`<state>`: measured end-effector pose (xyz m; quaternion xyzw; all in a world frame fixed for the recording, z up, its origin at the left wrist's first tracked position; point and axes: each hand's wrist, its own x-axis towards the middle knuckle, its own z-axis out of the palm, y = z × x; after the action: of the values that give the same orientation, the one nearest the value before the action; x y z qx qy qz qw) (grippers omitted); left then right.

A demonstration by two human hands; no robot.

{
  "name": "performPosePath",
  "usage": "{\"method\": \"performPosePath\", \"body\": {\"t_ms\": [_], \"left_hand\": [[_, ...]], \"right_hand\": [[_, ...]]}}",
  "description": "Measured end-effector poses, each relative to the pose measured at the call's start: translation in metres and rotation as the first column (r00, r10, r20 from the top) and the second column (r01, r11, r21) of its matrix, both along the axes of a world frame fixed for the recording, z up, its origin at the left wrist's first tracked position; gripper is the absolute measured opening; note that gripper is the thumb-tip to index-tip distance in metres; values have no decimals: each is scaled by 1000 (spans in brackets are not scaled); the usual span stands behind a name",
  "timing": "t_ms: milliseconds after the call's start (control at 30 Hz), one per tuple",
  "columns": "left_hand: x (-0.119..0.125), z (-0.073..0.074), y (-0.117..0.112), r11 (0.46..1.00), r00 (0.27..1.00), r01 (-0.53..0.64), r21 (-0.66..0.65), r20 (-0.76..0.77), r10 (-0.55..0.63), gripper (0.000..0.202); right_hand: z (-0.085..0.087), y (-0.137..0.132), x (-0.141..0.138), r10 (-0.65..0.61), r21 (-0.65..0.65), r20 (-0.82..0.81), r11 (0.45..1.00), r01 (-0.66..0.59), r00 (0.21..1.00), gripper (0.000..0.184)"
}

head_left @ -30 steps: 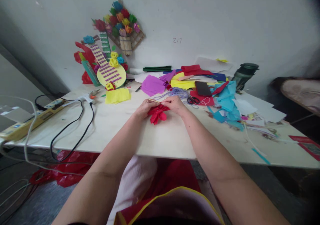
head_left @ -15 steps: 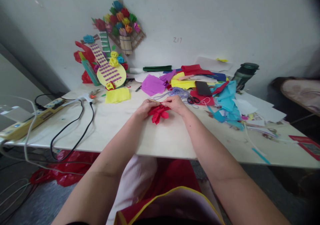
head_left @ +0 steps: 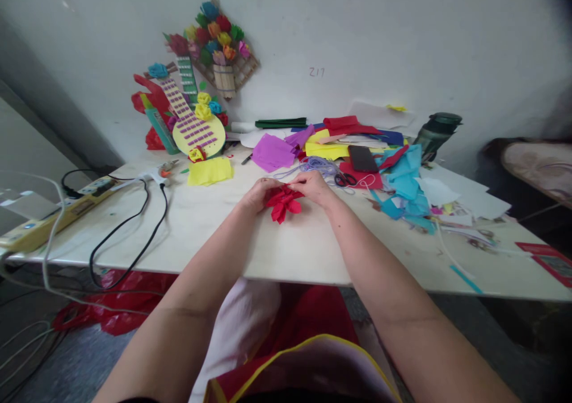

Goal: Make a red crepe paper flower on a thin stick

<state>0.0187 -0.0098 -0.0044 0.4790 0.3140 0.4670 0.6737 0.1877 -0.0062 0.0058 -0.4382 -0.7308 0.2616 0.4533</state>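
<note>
A red paper flower (head_left: 283,205) with spread petals hangs just over the middle of the table, petals toward me. My left hand (head_left: 260,193) is closed around its left side and back. With its fingers pinched together, my right hand (head_left: 311,186) grips the flower's upper right edge. The fingertips of both hands nearly meet behind the petals, and the part they pinch is mostly hidden. Just beyond my right hand lie a tangle of lilac cord (head_left: 318,166) and black-handled scissors (head_left: 345,179).
Left on the white table (head_left: 210,230) are a glue gun (head_left: 159,173), a yellow power strip (head_left: 53,215) and loose cables. Yellow crepe paper (head_left: 210,171), purple paper (head_left: 273,152), a phone (head_left: 362,158) and blue scraps (head_left: 404,182) lie farther back. A dark bottle (head_left: 437,136) stands behind right.
Both hands stay in nearly the same place on the red flower. A thin pale strip seen at the left fingertips before no longer shows; the fingers have shifted slightly.
</note>
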Motion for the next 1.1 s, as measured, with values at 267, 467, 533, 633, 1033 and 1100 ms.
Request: {"method": "performPosePath", "body": {"t_ms": [267, 467, 533, 633, 1033, 1100], "left_hand": [[-1, -1, 1, 999, 999, 17, 33, -48, -15, 24], [-1, 0, 0, 998, 997, 16, 66, -81, -10, 25], [-1, 0, 0, 997, 997, 14, 72, -77, -9, 24], [-2, 0, 1, 996, 997, 13, 85, -77, -6, 25], [-2, 2, -2, 997, 998, 1, 74, -68, 4, 24], [-2, 2, -2, 997, 997, 14, 70, -76, -8, 24]], "right_hand": [[-3, 2, 0, -7, 55, 33, 998, 5, 999, 7], [-3, 0, -1, -8, 123, 91, 992, -3, 996, 7], [-3, 0, -1, -20, 125, 108, 992, 6, 994, 7], [-3, 0, -2, -31, 107, 127, 994, 17, 991, 7], [-3, 0, -4, -12, 59, 68, 998, 8, 998, 6], [-1, -1, -4, 24, 34, 28, 999, -25, 999, 6]]}}
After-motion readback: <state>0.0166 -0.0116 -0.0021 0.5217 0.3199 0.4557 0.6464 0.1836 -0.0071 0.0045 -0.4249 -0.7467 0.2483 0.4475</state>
